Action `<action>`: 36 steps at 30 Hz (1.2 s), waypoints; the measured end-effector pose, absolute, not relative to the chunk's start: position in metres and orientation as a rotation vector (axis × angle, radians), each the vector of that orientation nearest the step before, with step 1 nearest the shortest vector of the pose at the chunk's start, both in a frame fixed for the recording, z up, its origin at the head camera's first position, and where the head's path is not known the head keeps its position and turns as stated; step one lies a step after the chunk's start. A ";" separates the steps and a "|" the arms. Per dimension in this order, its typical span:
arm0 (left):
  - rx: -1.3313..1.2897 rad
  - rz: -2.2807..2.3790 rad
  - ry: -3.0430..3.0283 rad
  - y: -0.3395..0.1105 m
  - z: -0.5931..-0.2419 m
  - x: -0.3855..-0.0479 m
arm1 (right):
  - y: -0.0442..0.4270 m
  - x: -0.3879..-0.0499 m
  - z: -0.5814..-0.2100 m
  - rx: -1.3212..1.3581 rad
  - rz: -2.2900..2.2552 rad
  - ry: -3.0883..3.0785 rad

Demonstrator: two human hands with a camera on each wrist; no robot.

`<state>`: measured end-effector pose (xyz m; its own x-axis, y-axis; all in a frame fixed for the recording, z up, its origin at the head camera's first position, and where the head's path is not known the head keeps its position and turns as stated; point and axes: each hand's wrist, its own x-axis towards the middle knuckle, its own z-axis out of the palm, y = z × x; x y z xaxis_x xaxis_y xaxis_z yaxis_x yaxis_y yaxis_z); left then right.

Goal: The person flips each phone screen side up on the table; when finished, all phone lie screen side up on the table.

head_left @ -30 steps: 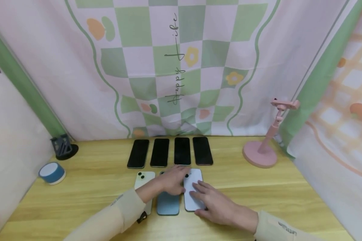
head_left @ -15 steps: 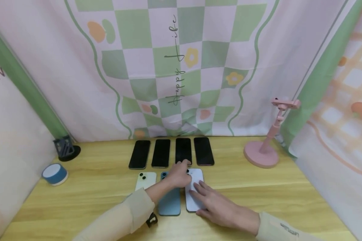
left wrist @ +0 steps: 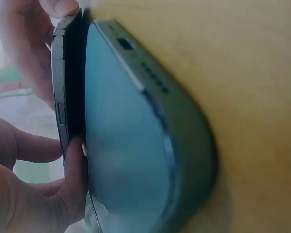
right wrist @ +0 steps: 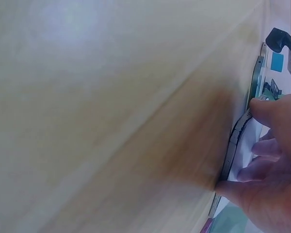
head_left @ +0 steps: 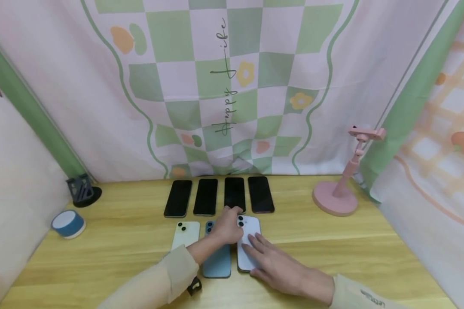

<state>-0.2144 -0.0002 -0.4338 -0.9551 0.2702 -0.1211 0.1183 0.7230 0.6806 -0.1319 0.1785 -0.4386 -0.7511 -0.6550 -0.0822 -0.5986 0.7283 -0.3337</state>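
A pale lavender smartphone lies face down at the right end of the front row. My left hand bends over its far left part, and in the left wrist view thumb and fingers pinch its long edge. My right hand lies over its near right part; in the right wrist view the thumb and a finger hold its edges while other fingers touch the back. Close on its left is a blue smartphone, partly covered by my left hand and forearm. A pale yellow smartphone is partly hidden by the left sleeve.
Several black-screened smartphones form a row behind, face up on the wooden table. A pink phone stand is at the right. At the far left are a black stand and a blue-and-white round object. A curtain closes the back.
My left hand has moved from spread fingers between the blue and lavender phones to a curled grip at the lavender phone's far left. My right hand has barely moved.
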 end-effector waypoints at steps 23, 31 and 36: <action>0.189 1.246 2.501 -0.005 -0.408 -0.229 | 0.192 -0.134 -0.433 -0.867 -0.890 2.791; 0.334 0.778 2.807 0.021 -0.396 -0.229 | 0.194 -0.137 -0.430 -0.508 -1.312 2.609; 0.371 0.758 2.815 0.030 -0.395 -0.228 | 0.195 -0.137 -0.426 -0.214 -1.604 2.399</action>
